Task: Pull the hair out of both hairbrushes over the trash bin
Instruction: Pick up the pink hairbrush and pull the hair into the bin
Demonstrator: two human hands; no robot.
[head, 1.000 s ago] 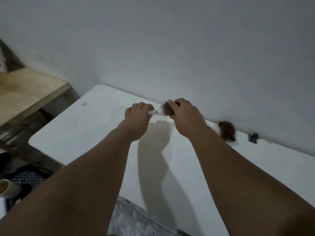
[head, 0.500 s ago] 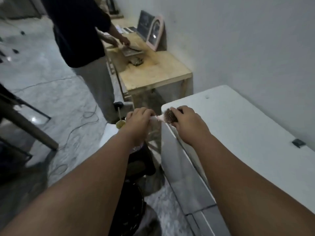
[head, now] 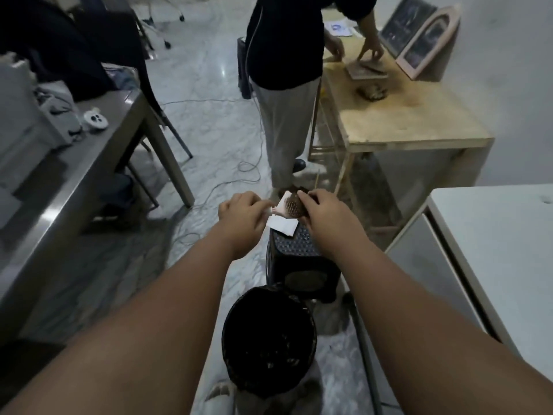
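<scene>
I hold a small pink hairbrush point(head: 288, 207) out in front of me at arm's length. My left hand point(head: 242, 215) is closed around its handle. My right hand point(head: 324, 215) grips the bristle head, fingers on the brown hair caught in it. A round black trash bin point(head: 269, 339) stands on the floor between my forearms, below and nearer to me than the brush. The second hairbrush is not in view.
A black perforated stool point(head: 300, 256) with a white paper point(head: 282, 226) on it stands just beyond the bin. A white table point(head: 493, 244) is at right, a grey table point(head: 74, 163) at left, a wooden table point(head: 404, 121) ahead. A person point(head: 284, 85) stands there. Cables lie on the floor.
My view has swung left, away from the white table and wall, and down to the floor. Both hands carried the brush along; the trash bin and stool have come into view below them.
</scene>
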